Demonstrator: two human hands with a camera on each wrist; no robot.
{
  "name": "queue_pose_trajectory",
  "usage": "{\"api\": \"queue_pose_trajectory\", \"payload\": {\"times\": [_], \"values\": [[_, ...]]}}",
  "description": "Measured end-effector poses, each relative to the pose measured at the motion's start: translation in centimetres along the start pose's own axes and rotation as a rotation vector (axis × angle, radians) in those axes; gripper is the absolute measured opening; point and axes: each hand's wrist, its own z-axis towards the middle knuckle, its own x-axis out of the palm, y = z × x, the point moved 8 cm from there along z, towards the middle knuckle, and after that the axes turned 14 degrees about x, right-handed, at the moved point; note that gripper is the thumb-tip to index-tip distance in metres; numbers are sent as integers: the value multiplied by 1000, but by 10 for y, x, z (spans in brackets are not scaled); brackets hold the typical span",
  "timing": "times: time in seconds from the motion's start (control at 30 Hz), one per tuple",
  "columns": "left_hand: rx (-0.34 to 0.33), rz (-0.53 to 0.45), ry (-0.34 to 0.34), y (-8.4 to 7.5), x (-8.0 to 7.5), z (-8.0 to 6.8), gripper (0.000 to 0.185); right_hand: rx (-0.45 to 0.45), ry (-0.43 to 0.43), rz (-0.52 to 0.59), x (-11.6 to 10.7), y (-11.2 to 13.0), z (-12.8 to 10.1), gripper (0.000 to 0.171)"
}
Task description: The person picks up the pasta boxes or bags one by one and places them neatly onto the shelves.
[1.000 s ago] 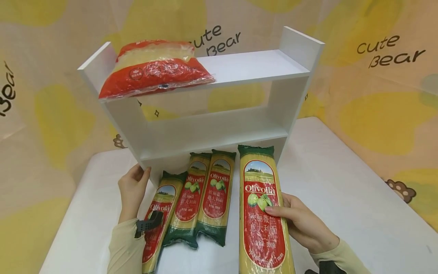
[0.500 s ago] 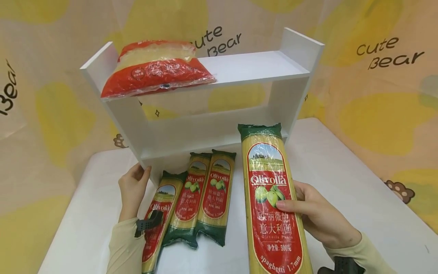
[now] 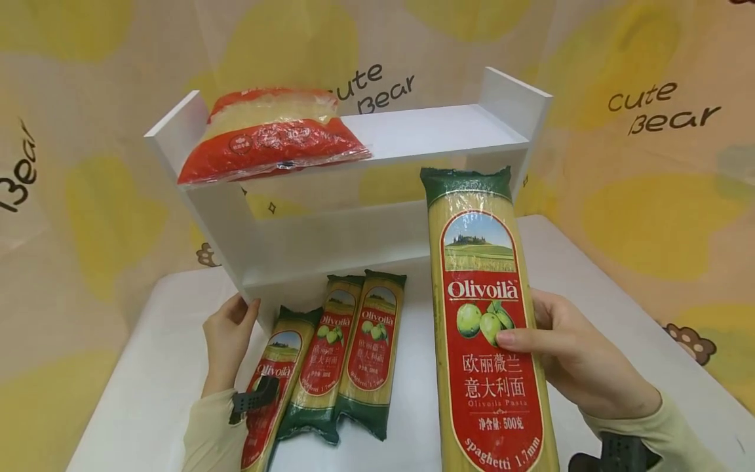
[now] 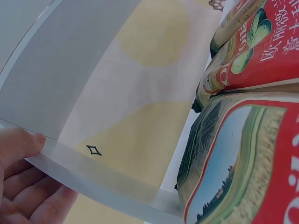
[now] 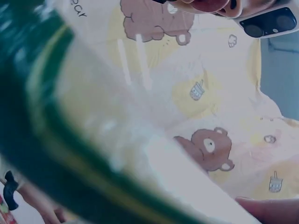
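Note:
My right hand grips a long Olivoila spaghetti pack, thumb across its red label, lifted off the table with its green top in front of the shelf's right side. In the right wrist view the pack is a close blur. My left hand holds the lower left corner of the white two-tier shelf; in the left wrist view its fingers curl round the shelf's white edge. Three more spaghetti packs lie on the table before the shelf. A red noodle bag lies on the top tier.
The white table runs out to the right and left of the shelf. A cloth backdrop printed with yellow patches and "cute Bear" hangs behind. The shelf's lower tier holds nothing that I can see.
My right hand has raised the spaghetti pack up and away from the table, its top now level with the shelf's upper tier. The left hand has stayed on the shelf corner.

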Motion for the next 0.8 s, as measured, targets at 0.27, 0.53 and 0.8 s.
{"api": "queue_pose_trajectory", "payload": {"times": [0.27,0.53,0.8], "values": [[-23,-4,2,5,3,-1,27,-71,-122,-120,-2,24,2,37],[-50,-12,25,5,6,0,27,-74,-6,-55,11,45,20,26],[-46,-10,27,2,3,2,27,-53,-84,-86,12,70,38,28]]}}
